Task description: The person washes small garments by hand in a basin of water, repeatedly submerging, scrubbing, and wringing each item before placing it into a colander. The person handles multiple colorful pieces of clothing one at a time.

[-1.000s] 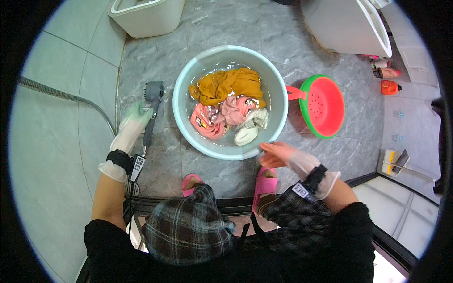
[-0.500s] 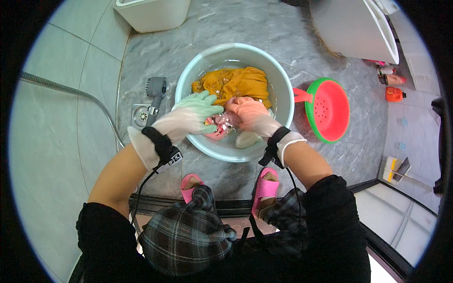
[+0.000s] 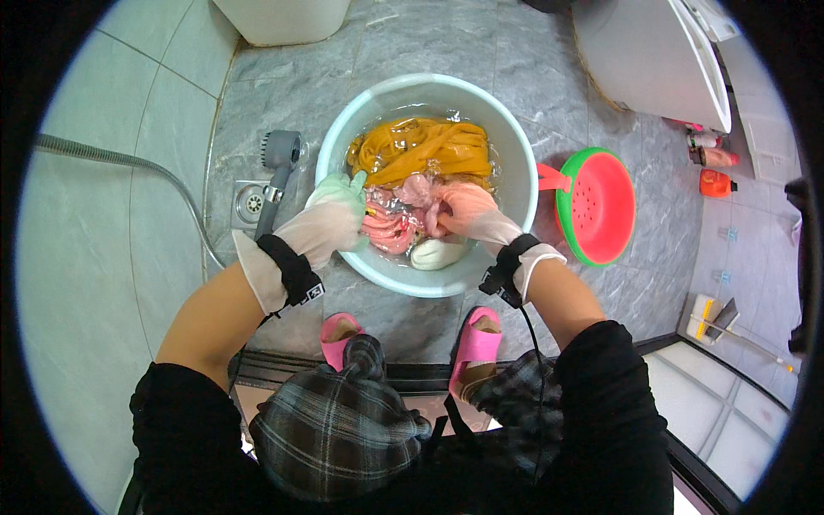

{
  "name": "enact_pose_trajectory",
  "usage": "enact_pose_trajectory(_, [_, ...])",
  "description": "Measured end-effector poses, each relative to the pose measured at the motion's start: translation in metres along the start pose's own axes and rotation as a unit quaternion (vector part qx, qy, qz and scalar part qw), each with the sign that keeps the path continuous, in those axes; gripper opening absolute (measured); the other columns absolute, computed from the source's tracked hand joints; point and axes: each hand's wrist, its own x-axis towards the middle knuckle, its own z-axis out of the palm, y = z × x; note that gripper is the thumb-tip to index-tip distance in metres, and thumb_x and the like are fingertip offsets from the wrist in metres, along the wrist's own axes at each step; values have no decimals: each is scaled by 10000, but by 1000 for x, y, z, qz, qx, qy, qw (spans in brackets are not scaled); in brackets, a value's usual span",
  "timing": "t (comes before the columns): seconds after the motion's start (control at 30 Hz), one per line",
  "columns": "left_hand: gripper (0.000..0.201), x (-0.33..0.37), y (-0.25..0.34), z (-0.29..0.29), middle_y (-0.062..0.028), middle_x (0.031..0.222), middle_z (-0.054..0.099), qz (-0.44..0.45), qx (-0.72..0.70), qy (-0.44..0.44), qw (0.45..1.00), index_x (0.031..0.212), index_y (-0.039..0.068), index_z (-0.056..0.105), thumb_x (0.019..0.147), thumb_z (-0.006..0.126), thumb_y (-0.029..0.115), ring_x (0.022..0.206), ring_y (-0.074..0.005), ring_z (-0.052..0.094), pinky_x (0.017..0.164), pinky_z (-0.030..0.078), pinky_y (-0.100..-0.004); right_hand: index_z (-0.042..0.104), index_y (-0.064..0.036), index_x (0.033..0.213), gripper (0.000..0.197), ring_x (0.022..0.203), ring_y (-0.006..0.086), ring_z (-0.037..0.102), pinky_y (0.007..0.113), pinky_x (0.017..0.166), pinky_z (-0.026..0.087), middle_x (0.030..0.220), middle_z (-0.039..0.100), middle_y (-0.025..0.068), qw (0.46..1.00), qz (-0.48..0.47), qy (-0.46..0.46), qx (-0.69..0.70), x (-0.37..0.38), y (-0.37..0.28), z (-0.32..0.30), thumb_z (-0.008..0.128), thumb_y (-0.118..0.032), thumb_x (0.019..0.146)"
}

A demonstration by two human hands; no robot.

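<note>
A pale blue basin point(image 3: 330, 137) of water stands on the floor before me. In its far half lies a soaked mustard-yellow garment point(image 3: 429, 150). Nearer to me floats a bunched pink cloth point(image 3: 390, 230) with small coloured patches, and a white cloth point(image 3: 438, 253) beside it. My left hand point(image 3: 342, 210), in a green-and-white rubber glove, is curled at the pink cloth's left edge; some fingertips are hidden. My right hand point(image 3: 470, 210), in an orange-and-white glove, is closed on the pink cloth's right side, fingers partly under it.
Right of the basin sits a red-and-green strainer point(image 3: 601, 206) with a handle touching the basin's side. A grey shower head point(image 3: 281, 150) lies left, by a floor drain point(image 3: 250, 203). Bottles point(image 3: 717, 182) stand at the right wall. Pink slippers point(image 3: 476, 343) are on my feet.
My left hand has moved left and its fingers have bent from spread. The pink cloth has spread out wider in the water, and more of the white cloth shows.
</note>
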Motion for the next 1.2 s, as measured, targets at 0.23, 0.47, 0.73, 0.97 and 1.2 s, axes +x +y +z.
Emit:
enact_pose_trajectory(0.23, [615,-10,2,-33,-264,1115,627,-72,-255,11,964,1174,-80,588,799,672,400,1028,-380,608,932,471,-410,645,-105,1118,432,912,376,642,475,809,504,924,679,186,1000,-17,7,-4,8,-5,15,678,-320,745])
enact_pose_trajectory(0.47, [647,-1,19,-34,-260,1261,585,-88,-449,44,888,1342,-23,474,852,645,364,1162,-359,579,991,447,-380,650,-30,999,314,922,286,675,408,808,518,941,701,164,988,87,-34,125,27,-38,21,680,-277,807])
enact_pose_trajectory(0.73, [582,10,25,-24,-90,1210,615,14,-695,144,704,1383,2,458,883,691,188,1052,-139,599,923,485,-293,480,-63,977,104,833,139,594,295,709,529,926,608,69,622,-47,10,781,15,-57,-3,582,-67,960])
enact_pose_trajectory(0.97, [262,25,11,-19,-77,951,650,22,-733,12,680,1113,14,610,976,538,225,914,-121,618,768,476,-238,509,-56,835,182,757,109,565,250,639,475,895,668,61,710,7,64,702,12,-56,-19,626,-120,958])
enact_pose_trajectory(1.2, [262,18,18,-27,-83,810,637,-69,-574,19,815,1004,-26,610,963,500,209,754,-169,629,632,468,-328,650,-21,776,315,631,59,558,206,571,455,702,635,-15,781,117,71,610,-1,-40,-22,599,-256,979])
